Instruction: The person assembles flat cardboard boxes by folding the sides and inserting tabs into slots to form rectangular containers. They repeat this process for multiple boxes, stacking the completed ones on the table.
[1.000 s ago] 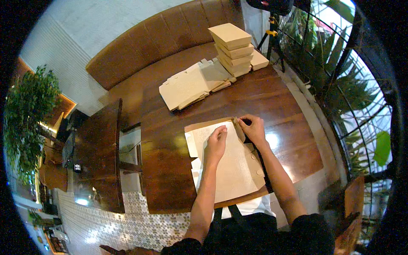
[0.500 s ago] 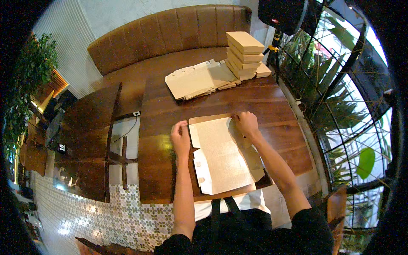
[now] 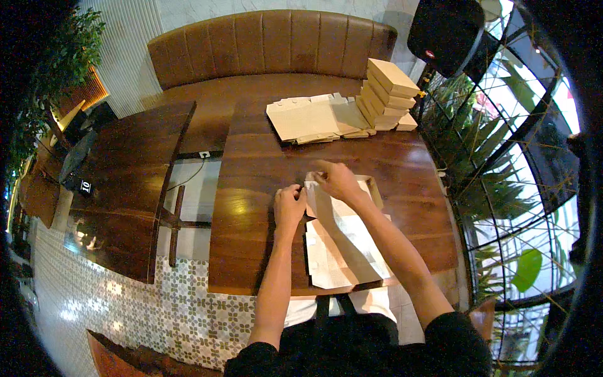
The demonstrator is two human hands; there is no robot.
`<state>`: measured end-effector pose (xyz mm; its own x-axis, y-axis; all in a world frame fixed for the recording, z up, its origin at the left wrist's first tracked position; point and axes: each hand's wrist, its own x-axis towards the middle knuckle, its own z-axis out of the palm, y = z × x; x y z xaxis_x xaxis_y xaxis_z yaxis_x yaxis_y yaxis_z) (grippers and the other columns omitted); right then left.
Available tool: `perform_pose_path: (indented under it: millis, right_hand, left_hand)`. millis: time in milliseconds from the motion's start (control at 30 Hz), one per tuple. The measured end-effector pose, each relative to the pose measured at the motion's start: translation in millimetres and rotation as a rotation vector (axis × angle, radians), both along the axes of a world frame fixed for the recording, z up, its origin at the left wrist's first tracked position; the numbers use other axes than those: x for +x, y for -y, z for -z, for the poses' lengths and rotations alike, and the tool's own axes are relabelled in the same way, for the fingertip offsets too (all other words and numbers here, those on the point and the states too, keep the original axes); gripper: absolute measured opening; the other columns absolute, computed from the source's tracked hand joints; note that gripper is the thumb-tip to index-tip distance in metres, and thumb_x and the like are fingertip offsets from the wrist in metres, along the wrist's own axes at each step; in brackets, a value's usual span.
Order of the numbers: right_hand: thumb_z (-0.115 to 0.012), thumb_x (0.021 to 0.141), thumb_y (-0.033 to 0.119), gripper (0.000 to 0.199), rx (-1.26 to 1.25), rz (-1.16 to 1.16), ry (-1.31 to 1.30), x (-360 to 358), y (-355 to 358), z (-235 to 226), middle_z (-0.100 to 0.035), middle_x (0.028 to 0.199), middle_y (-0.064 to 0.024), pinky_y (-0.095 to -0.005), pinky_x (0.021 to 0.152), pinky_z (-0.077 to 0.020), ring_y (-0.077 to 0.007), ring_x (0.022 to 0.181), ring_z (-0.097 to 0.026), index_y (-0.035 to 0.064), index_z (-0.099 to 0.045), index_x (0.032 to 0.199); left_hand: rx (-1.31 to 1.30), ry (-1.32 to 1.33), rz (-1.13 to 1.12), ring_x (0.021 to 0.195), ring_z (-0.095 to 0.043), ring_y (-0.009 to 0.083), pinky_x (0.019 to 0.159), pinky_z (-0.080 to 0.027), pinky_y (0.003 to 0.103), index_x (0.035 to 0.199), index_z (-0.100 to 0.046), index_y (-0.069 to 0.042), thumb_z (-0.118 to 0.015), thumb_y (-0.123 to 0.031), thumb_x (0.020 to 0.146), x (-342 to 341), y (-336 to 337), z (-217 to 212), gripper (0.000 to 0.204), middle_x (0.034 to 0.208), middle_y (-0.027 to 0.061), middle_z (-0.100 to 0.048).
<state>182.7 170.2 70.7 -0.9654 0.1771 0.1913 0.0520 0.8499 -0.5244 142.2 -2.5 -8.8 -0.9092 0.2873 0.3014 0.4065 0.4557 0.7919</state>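
Observation:
A partly folded cardboard box (image 3: pixel 323 254) lies near the front edge of the wooden table, its far and right walls standing up. At its far left corner, my left hand (image 3: pixel 290 207) has its fingers curled against the side flap from outside. My right hand (image 3: pixel 339 182) reaches across the box to that same corner, thumb and fingers pinched on the cardboard there. The fingertips of both hands almost meet, and the right forearm hides part of the box's floor.
Flat cardboard blanks (image 3: pixel 308 119) lie piled at the table's far side, beside a stack of folded boxes (image 3: pixel 389 94). A brown padded bench (image 3: pixel 270 47) runs behind. Left, across a gap, stands another dark table (image 3: pixel 125 201). A black-barred window (image 3: pixel 521 157) is at right.
My right hand has moved left along the far edge to the far left corner, beside my left hand. The far and right walls now stand up. The view has shifted slightly.

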Motion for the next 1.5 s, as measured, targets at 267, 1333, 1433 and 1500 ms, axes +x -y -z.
perform_pose_path:
  millis: [267,1333,1433,1500]
  right_hand:
    - [-0.072,0.089,0.023,0.023,-0.017,0.104,-0.062,-17.6,11.2,24.0,-0.073,0.083,-0.0214,-0.0446,0.074,-0.0579,-0.0373,0.079,-0.073,0.0001,-0.075,0.089]
    - [-0.072,0.093,0.0,0.023,-0.899,0.318,-0.242,45.4,70.5,8.5,-0.076,0.104,-0.0139,-0.0276,0.085,-0.0583,-0.0164,0.094,-0.072,-0.0072,-0.071,0.116]
    - [-0.072,0.094,0.002,0.023,-0.872,0.309,-0.23,45.7,69.3,12.0,-0.076,0.104,-0.0128,-0.0281,0.085,-0.0581,-0.0163,0.094,-0.072,-0.0057,-0.072,0.116]
    - [-0.073,0.094,0.003,0.023,-0.868,0.263,-0.268,46.3,67.6,13.8,-0.076,0.104,-0.0118,-0.0283,0.086,-0.0579,-0.0163,0.093,-0.072,-0.0046,-0.072,0.116]
  left_hand:
    - [0.055,-0.05,0.026,0.084,-0.063,0.0342,0.079,-0.049,0.044,0.09,-0.077,-0.005,-0.073,-0.019,0.087,8.2,-1.5,-1.6,0.015,0.086,0.013,-0.074]
    - [0.516,0.479,0.122,0.085,-0.067,0.0117,0.08,-0.053,0.029,0.098,-0.078,-0.002,-0.081,-0.023,0.089,8.6,1.0,-16.5,0.023,0.093,0.004,-0.076]
    - [0.546,0.396,0.1,0.079,-0.065,0.0103,0.073,-0.052,0.029,0.096,-0.078,0.001,-0.08,-0.02,0.09,12.3,0.1,-20.0,0.023,0.085,0.0055,-0.075]
    - [0.562,0.425,0.1,0.079,-0.065,0.0106,0.073,-0.052,0.029,0.096,-0.078,0.002,-0.08,-0.02,0.09,12.4,-0.9,-21.0,0.022,0.085,0.0055,-0.075]
